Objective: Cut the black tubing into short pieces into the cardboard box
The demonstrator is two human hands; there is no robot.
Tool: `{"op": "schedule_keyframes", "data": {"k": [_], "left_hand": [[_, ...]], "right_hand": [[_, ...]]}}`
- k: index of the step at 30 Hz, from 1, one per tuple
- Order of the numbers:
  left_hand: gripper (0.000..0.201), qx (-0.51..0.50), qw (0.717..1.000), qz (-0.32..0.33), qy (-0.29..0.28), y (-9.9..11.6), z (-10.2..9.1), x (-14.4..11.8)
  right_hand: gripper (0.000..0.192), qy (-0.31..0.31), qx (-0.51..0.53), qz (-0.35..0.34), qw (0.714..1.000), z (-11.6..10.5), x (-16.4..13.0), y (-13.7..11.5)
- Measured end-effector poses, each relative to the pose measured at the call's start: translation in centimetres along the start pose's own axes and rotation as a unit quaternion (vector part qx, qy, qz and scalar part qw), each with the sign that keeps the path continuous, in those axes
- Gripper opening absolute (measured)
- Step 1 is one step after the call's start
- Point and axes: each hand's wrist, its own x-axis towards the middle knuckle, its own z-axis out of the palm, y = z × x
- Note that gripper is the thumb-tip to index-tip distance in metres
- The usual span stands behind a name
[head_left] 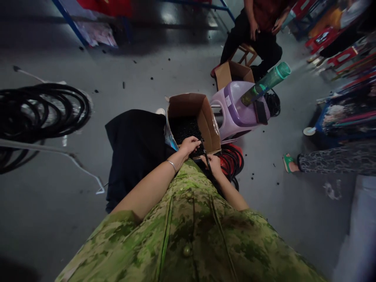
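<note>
My left hand point(190, 145) reaches over the near edge of an open cardboard box point(210, 121) filled with small black pieces point(185, 128), its fingers closed on the end of a thin black cable point(206, 157). My right hand point(213, 163) grips the same cable a little lower, just in front of the box. The cable runs down between both hands toward my lap. A silver bangle sits on my left wrist. My green camouflage shirt fills the bottom of the view.
A purple plastic stool point(239, 111) carries a green bottle point(266, 83) and a dark phone. Red and black cable coils point(233, 158) lie beside the box. Large black hose coils point(41, 111) lie left. A seated person point(258, 29) is behind; another person's foot point(289, 162) is right.
</note>
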Motion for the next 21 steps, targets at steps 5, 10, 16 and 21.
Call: {"op": "schedule_keyframes", "data": {"k": [5,10,16,21], "left_hand": [[0.018,0.007,1.000,0.013,0.000,-0.1,0.1,0.1],[0.020,0.000,1.000,0.008,-0.005,-0.2,0.0,0.2],[0.022,-0.005,1.000,0.008,-0.013,-0.2,0.0,0.1],[0.022,-0.002,1.000,0.008,-0.019,-0.1,-0.1,0.1]], "right_hand": [[0.053,-0.006,0.000,0.000,1.000,-0.1,0.2,0.1],[0.051,-0.016,0.019,0.014,1.000,-0.1,0.2,-0.4],[0.052,-0.088,0.130,0.028,0.987,-0.8,-0.2,-1.0],[0.052,-0.113,0.181,0.037,0.976,-1.3,-0.3,-1.4]]}}
